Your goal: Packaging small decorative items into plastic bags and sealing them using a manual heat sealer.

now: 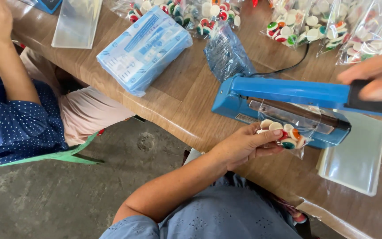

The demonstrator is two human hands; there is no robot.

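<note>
My left hand pinches a small clear bag of round coloured candies, with the bag's open end lying across the base of a blue heat sealer. The sealer's arm is raised a little above the bag. My right hand grips the black handle at the end of that arm, at the right edge of the view.
A stack of empty clear bags lies right of the sealer on the wooden table. Filled candy bags crowd the far edge. A blue wrapped pack lies at the left. Another person in a dotted blue top sits at the left.
</note>
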